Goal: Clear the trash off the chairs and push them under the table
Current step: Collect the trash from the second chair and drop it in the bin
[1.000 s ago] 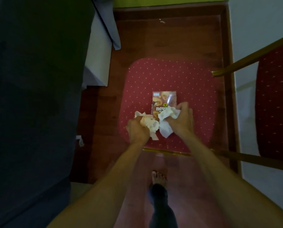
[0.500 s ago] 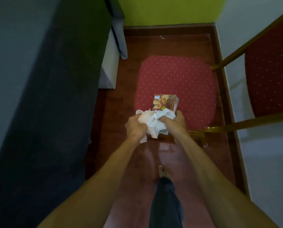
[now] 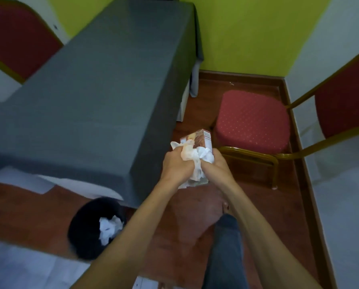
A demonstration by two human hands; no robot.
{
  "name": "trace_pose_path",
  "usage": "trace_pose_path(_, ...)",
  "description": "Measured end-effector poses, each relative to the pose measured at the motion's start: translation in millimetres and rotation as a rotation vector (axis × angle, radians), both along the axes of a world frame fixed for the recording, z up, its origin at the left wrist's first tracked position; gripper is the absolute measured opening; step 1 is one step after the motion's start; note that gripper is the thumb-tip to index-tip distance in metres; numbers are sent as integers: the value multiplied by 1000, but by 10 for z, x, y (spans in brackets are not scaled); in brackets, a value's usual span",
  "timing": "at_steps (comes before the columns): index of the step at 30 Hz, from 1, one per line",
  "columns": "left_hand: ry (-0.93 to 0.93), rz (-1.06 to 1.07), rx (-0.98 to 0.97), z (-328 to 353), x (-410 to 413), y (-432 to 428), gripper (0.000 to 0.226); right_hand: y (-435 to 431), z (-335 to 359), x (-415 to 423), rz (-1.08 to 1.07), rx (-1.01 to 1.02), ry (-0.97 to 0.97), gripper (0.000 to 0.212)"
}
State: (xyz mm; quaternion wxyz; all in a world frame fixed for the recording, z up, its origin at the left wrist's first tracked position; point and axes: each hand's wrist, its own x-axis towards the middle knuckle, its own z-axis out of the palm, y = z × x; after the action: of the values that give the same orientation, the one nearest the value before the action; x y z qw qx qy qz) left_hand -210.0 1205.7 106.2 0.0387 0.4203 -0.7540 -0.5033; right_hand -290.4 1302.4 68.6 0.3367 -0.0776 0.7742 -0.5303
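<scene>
I have my left hand (image 3: 177, 164) and right hand (image 3: 215, 166) clenched together on crumpled paper (image 3: 197, 156) and a small carton (image 3: 200, 138), mid-frame, off the chair seat (image 3: 252, 119). Bare floor (image 3: 197, 105) separates that seat, right of centre, from the table's (image 3: 103, 80) cloth edge. A black bin (image 3: 91, 228) holding paper sits lower left, beside the table corner.

table (image 3: 103, 84) left | chair (image 3: 252, 122) right | bin (image 3: 86, 232) beside table's near corner, tissue (image 3: 109, 227) inside
</scene>
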Motion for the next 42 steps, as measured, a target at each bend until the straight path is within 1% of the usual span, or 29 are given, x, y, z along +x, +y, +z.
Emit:
trace_pose_path(2, 43, 22, 19, 242, 393, -46, 55, -90, 231, 354, 46, -75, -6, 46)
trace_pose_path(5, 99, 88, 90, 531, 974, -180, 55, -254, 495, 830, 123, -146, -2, 44)
trace_pose_path(7, 135, 133, 126, 651, 1351, -284, 46, -378, 616, 1110, 193, -158, 17, 44)
trace_pose_path(9, 181, 184, 118, 671, 1702, -392, 34, -495, 683, 1350, 294, -178, 38, 42)
trace_pose_path(11, 236, 272, 104, 610, 2026, -495, 29, -626, 666, 1559, 399, -189, 68, 37)
trace_pose_path(12, 246, 311, 100, 548, 2173, -548, 28, -698, 632, 1665, 441, -187, 68, 38)
trace_pose_path(16, 189, 469, 88, 65, 2650, -805, 25, -1089, 204, 2070, 567, -118, -37, 45)
trace_pose_path(18, 124, 537, 107, -270, 2847, -919, 25, -1292, -75, 2257, 642, -59, -134, 49)
trace_pose_path(20, 37, 594, 133, -609, 3035, -1030, 28, -1471, -368, 2415, 702, 2, -252, 48)
trace_pose_path(22, -32, 636, 144, -889, 3184, -1126, 31, -1633, -643, 2529, 740, 69, -349, 48)
trace_pose_path(24, -77, 660, 146, -1136, 3290, -1233, 33, -1788, -942, 2617, 750, 138, -403, 53)
trace_pose_path(26, -135, 686, 154, -1407, 3373, -1344, 40, -1932, -1275, 2692, 745, 200, -411, 55)
trace_pose_path(29, -245, 757, 195, -1892, 3434, -1520, 57, -2146, -1792, 2786, 738, 292, -357, 54)
trace_pose_path(31, -283, 806, 230, -2278, 3448, -1644, 59, -2297, -2150, 2850, 743, 332, -321, 56)
trace_pose_path(33, -292, 835, 278, -2693, 3455, -1771, 55, -2447, -2509, 2923, 757, 359, -313, 55)
trace_pose_path(36, -278, 842, 379, -3222, 3463, -1927, 57, -2655, -2990, 2993, 806, 403, -312, 56)
trace_pose_path(38, -281, 837, 432, -3410, 3459, -1990, 54, -2740, -3191, 2992, 826, 412, -302, 60)
trace_pose_path(39, -285, 827, 444, -3468, 3464, -2011, 57, -2759, -3252, 2980, 838, 418, -296, 64)
trace_pose_path(40, -277, 809, 440, -3523, 3480, -2016, 61, -2754, -3295, 2961, 853, 419, -285, 68)
trace_pose_path(42, -243, 765, 417, -3559, 3516, -1993, 65, -2685, -3335, 2931, 872, 442, -259, 69)
